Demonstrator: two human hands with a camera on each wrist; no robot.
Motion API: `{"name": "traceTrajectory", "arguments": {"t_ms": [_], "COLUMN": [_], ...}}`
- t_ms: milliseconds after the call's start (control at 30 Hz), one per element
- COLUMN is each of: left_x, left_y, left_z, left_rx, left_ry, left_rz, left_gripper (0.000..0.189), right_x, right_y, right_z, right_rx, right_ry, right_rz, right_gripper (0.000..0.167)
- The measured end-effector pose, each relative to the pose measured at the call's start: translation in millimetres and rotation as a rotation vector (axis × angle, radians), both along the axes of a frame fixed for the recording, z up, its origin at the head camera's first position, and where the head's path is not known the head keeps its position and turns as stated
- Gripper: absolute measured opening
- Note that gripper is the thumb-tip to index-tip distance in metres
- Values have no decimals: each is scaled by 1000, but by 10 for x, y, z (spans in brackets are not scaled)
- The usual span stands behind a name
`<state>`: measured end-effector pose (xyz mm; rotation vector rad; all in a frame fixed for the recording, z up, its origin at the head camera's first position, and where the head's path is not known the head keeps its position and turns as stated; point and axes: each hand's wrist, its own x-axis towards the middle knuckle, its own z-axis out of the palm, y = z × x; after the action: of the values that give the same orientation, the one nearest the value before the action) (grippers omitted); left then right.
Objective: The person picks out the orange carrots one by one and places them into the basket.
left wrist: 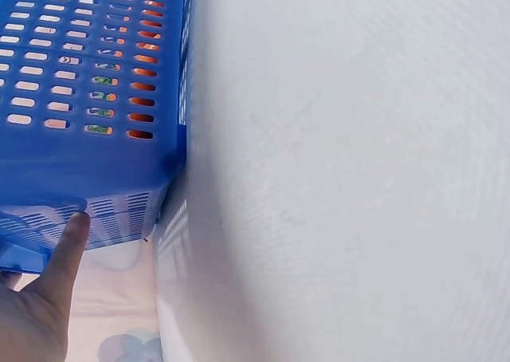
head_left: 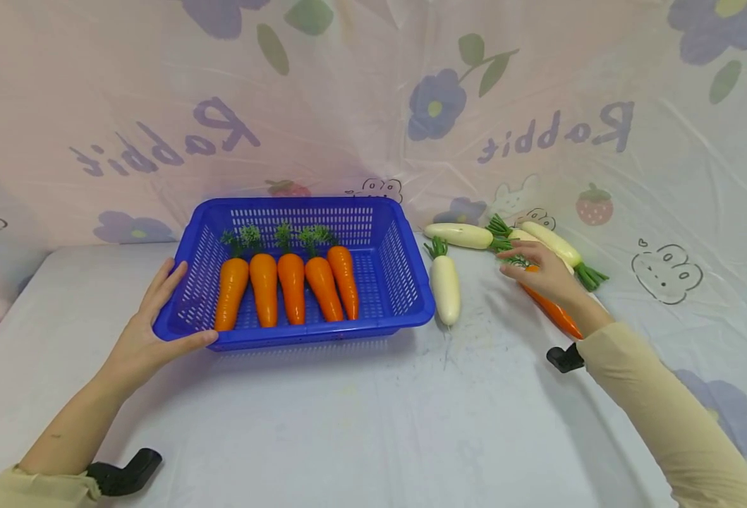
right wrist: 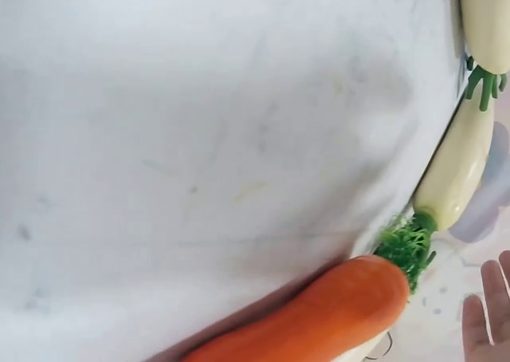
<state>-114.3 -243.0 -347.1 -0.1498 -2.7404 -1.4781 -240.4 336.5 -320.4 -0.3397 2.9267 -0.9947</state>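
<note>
A blue plastic basket (head_left: 322, 330) holds several orange carrots (head_left: 291, 289) with green tops, laid in a row. My left hand (head_left: 147, 339) spans the basket's near left corner, thumb on the front rim and fingers along the left side. In the left wrist view a straight finger touches the basket wall (left wrist: 80, 167). Over a loose carrot (head_left: 554, 310) on the right hovers my right hand (head_left: 544, 271), its fingers loosely extended and partly hiding the carrot's leafy top. The right wrist view shows those fingers (right wrist: 474, 322) apart from the carrot (right wrist: 319, 314).
One white radish (head_left: 446, 289) lies just right of the basket, pointing toward me. Another radish (head_left: 458, 235) lies by the back curtain, with more white radishes (head_left: 554, 243) behind my right hand. A printed curtain (head_left: 348, 106) hangs behind the white tabletop (head_left: 360, 423).
</note>
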Motion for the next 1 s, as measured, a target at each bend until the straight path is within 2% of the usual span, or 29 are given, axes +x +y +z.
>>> {"name": "traceTrajectory", "arguments": {"t_ms": [200,467,700,1000], "left_x": [6,12,-9,-4], "left_y": [10,18,0,-4], "left_z": [10,14,-5,-8], "left_rx": [3,12,22,34], "left_ry": [-3,1,3,14], "left_rz": [3,-1,-8,-12], "left_gripper": [101,100,101,101], "right_x": [13,34,20,22], "right_y": [113,230,282,332], "right_z": [-107,-216,-250,-267], "right_rx": [40,53,72,115], "right_ry": [29,-10,-56,-56], "right_rz": [0,-19,-47,-44], "right_gripper": [43,48,52,51]}}
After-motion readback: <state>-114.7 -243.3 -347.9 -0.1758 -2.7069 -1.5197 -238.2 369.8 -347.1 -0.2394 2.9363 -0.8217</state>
